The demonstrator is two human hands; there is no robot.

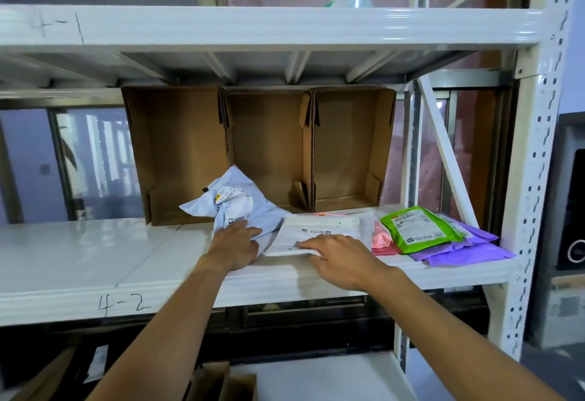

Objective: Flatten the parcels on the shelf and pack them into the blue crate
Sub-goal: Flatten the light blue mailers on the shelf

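Both arms reach onto the shelf [95,251]. The left hand [235,243] presses a crumpled blue parcel [243,207], grip open and flat. The right hand [338,258] lies on a white parcel [319,231] just beside it, grip also open. Further right, a green parcel [418,229] rests on purple parcels [468,248]. Boxes [269,147] stand behind.

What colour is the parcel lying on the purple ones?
Bright green with white print; the green parcel shows clearly in the head view.
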